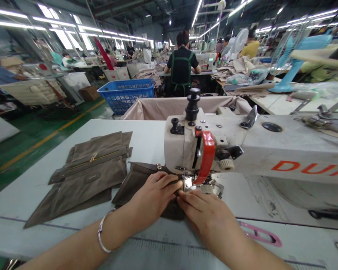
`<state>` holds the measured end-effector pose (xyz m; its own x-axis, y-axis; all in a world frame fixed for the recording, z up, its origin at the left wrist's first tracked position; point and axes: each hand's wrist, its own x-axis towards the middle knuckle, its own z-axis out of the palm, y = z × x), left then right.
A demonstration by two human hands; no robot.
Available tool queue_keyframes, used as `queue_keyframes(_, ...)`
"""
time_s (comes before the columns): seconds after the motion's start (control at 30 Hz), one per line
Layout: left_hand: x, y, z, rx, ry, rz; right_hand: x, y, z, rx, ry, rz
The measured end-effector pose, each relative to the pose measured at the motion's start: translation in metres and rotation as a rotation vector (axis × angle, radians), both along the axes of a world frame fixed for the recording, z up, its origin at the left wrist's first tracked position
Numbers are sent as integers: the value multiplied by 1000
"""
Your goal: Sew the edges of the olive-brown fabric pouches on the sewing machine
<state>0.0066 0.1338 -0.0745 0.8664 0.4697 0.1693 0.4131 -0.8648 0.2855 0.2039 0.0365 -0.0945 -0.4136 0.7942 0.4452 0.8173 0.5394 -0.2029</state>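
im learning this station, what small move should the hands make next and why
Probably guide the brown fabric piece gently along at the presser foot, holding it flat: the left hand and right hand both have fingertips at it, close beside the foot of the sewing machine.

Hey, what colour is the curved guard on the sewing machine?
The curved guard is orange-red, showing best in the head view.

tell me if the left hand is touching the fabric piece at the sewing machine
Touching: the head view shows the left hand lying on the fabric piece, covering part of it.
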Motion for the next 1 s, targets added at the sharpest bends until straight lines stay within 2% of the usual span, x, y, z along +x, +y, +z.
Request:
queue_keyframes(0.1, -7, -9, 6, -40, -25, -109, 24, -10, 28, -182, 64, 67)
queue_keyframes(0.17, -10, -14, 8, -31, -25, -188, 43, -16, 43, -280, 61, 32)
queue_keyframes(0.23, -11, -18, 7, -18, -23, -190, 56, -16, 48, -307, 32, -23)
queue_keyframes(0.33, -9, -21, 5, -54, -31, -133, 59, -3, 36, -281, -14, -100)
queue_keyframes(0.5, -7, -21, 3, -108, -55, -69, 38, 22, 5, -68, -38, -321)
queue_keyframes(0.57, -8, -21, 4, -160, -71, -66, 33, 19, 2, -48, -45, -287)
queue_keyframes(0.77, -11, -18, 4, -187, -67, -93, 27, -4, 11, -52, 12, 20)
queue_keyframes(1.0, -7, -15, -3, -183, -182, -69, 19, 0, 12, -1, 63, 98)
